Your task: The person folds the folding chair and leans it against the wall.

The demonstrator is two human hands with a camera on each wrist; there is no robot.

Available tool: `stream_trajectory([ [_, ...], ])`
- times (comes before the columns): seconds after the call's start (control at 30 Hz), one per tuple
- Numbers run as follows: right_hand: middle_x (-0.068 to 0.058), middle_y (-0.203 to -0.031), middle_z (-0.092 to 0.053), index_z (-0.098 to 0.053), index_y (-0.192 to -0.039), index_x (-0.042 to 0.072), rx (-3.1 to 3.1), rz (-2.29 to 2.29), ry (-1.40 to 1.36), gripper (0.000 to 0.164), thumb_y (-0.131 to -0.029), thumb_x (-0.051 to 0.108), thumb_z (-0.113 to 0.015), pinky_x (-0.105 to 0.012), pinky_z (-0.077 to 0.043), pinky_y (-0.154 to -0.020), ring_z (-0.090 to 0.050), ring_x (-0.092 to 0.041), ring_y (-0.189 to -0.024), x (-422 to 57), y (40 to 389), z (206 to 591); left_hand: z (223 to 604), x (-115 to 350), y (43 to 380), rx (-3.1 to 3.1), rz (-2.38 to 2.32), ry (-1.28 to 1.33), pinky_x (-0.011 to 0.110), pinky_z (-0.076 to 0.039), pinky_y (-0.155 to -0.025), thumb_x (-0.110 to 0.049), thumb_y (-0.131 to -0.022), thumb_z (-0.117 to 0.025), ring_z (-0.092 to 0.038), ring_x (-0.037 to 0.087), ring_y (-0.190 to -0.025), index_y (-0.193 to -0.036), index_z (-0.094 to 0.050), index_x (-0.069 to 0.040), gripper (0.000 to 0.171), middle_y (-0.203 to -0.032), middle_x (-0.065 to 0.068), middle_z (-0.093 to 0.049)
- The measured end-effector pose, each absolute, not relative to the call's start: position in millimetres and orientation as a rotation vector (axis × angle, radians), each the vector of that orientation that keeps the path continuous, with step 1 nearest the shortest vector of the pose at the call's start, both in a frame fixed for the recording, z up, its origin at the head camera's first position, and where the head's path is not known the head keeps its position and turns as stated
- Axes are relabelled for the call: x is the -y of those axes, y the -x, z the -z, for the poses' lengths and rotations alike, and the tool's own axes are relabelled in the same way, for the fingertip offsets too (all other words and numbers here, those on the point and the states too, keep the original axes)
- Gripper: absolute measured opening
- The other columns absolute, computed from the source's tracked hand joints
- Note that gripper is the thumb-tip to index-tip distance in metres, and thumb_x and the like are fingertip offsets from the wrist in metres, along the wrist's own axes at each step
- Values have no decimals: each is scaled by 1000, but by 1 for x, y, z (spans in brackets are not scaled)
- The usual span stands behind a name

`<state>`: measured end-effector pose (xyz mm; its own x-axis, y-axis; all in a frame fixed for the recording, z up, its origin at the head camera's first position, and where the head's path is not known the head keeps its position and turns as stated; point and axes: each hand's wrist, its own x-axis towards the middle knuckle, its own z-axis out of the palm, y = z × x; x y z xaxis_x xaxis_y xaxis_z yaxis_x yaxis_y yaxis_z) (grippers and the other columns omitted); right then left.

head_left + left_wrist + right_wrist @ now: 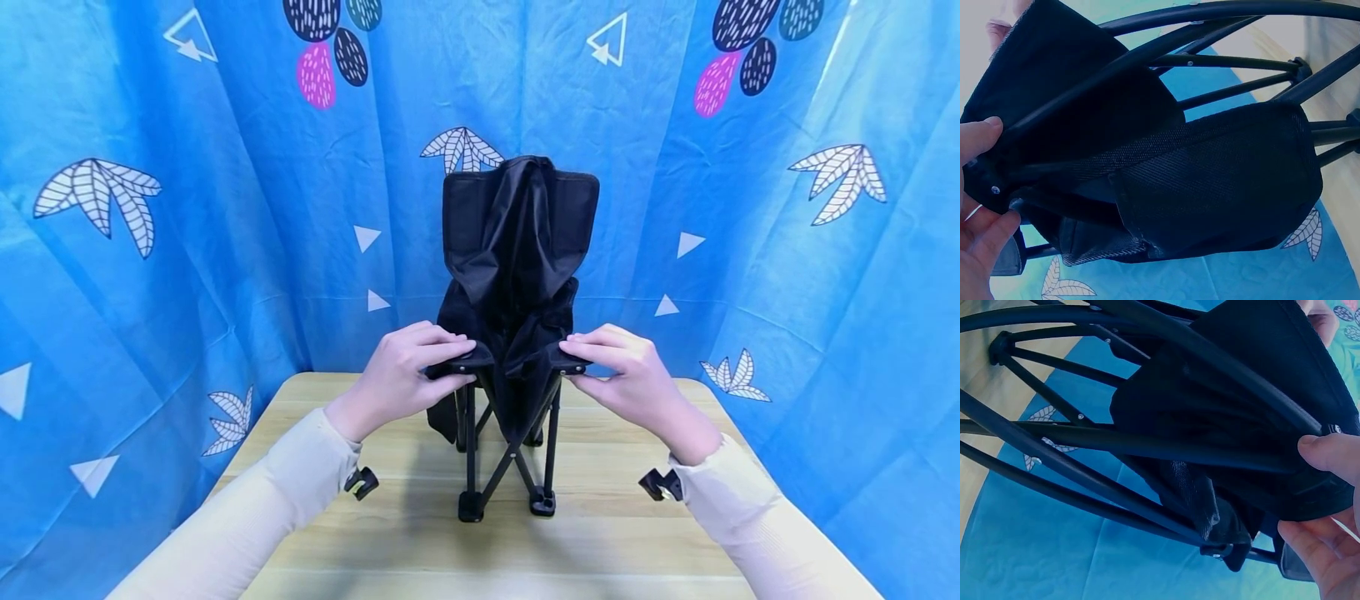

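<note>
A small black folding chair stands upright on the table, partly folded, its fabric seat sagging between crossed metal legs. My left hand pinches the seat's front left corner, fingers on top and thumb below. At the front right corner, my right hand pinches the fabric in the same way. The left wrist view shows a mesh side pocket hanging near the left hand. In the right wrist view, the thumb lies by the end of a leg tube.
Pale wooden tabletop lies beneath the chair's feet. A blue patterned curtain hangs behind the table and along both sides. Black wrist mounts stick out from the light sleeves.
</note>
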<state>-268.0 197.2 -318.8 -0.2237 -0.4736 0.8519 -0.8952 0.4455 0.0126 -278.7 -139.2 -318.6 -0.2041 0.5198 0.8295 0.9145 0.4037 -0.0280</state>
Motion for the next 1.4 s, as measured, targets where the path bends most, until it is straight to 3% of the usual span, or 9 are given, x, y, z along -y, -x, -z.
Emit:
stream_trajectory([
  [1.4,-14,-104,-82,-85,-110,0,1846,-631,-1228,44,-68,-9,-96,-38,-63,-71,-76,-28,-90,-170,267,307,305,118,273,1884,599,1248,35,-62,-74,-12,-78,-99,-74,23,-91,-117,-85,-6,42,-107,9,-82],
])
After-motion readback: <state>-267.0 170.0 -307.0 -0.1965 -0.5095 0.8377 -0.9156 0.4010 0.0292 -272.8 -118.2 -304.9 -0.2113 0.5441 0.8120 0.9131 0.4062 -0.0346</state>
